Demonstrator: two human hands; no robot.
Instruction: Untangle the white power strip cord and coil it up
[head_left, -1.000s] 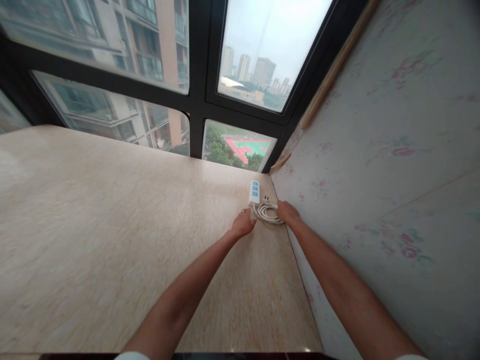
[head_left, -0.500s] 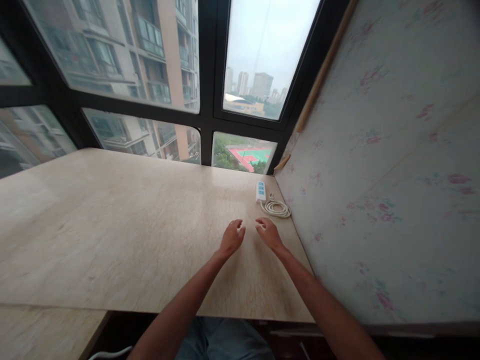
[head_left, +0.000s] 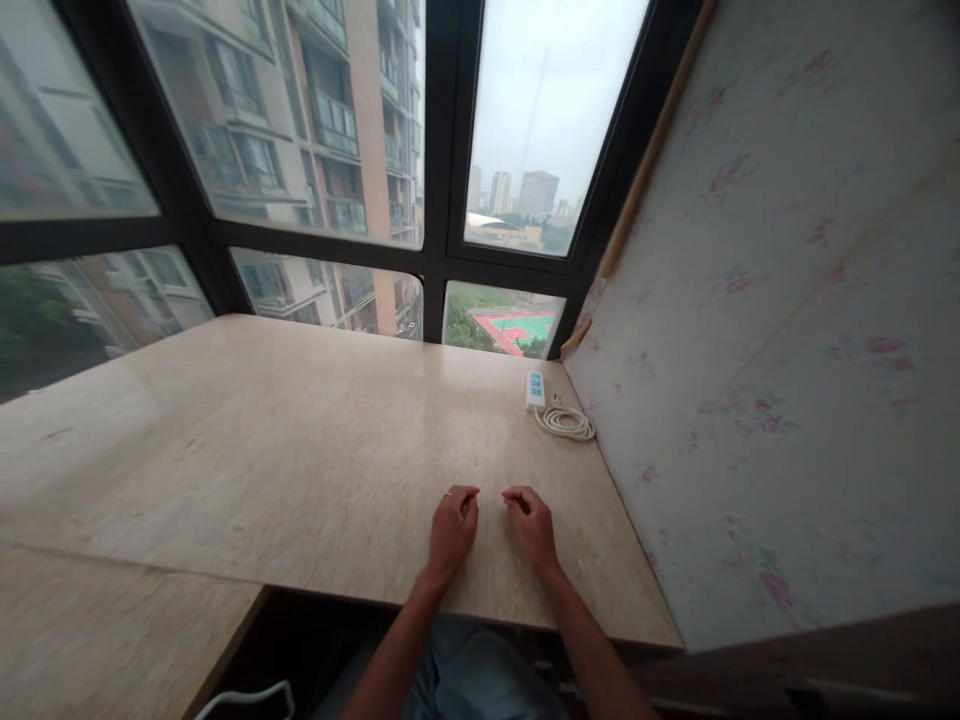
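My left hand (head_left: pixel 453 522) hovers over or rests on the beige stone-patterned countertop (head_left: pixel 300 450), its fingers curled in toward the thumb, with a ring on one finger. Facing it across a small gap is my right hand (head_left: pixel 531 522), curled the same way. Nothing shows in either hand. Beyond the right hand, close to the wall, lies a white power strip (head_left: pixel 535 390) with blue socket faces. Its white cord (head_left: pixel 567 424) is coiled beside it, and neither hand touches them.
Dark-framed windows (head_left: pixel 439 200) border the countertop at the back and left. A flowered wallpaper wall (head_left: pixel 750 350) closes the right side. At the lower left a separate lower-lying surface (head_left: pixel 112 630) meets the countertop, and a white curved tube or cable (head_left: pixel 251 697) shows below the edge.
Both hands have drawn back toward me, away from the power strip, and their fingers have curled further in. The camera view has shifted slightly; the power strip and cord stay put.
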